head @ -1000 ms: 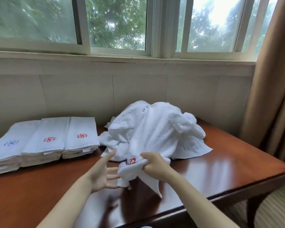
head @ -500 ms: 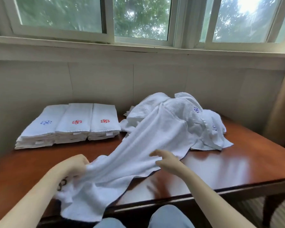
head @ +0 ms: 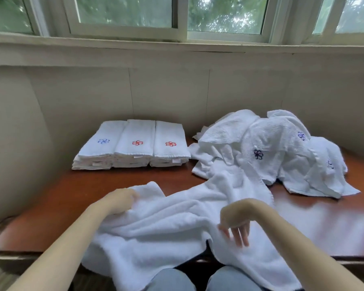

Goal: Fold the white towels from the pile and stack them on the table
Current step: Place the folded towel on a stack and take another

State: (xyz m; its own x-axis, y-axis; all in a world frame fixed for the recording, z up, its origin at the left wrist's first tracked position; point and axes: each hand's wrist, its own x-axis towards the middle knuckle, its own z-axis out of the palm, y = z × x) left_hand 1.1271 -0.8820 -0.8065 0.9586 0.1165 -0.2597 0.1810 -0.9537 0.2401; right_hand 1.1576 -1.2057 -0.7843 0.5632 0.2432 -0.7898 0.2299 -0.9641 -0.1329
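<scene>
A white towel (head: 172,217) lies spread and rumpled across the front of the brown table (head: 57,202), its near edge hanging over the table's front onto my lap. My left hand (head: 122,199) grips the towel's far left corner. My right hand (head: 236,222) hovers over the towel's right part with loose fingers pointing down, blurred, holding nothing. The pile of unfolded white towels (head: 267,152) with dark blue flower marks lies at the back right. Three stacks of folded towels (head: 132,143) stand side by side at the back left.
A wall and a window sill (head: 177,49) run directly behind the table. My knees in blue trousers (head: 172,280) are under the front edge. Bare table surface (head: 324,223) shows at the right front.
The towel has been pulled clear of the pile and spread toward me. My right hand has let go of it and lifted; my left hand has moved to its far left corner.
</scene>
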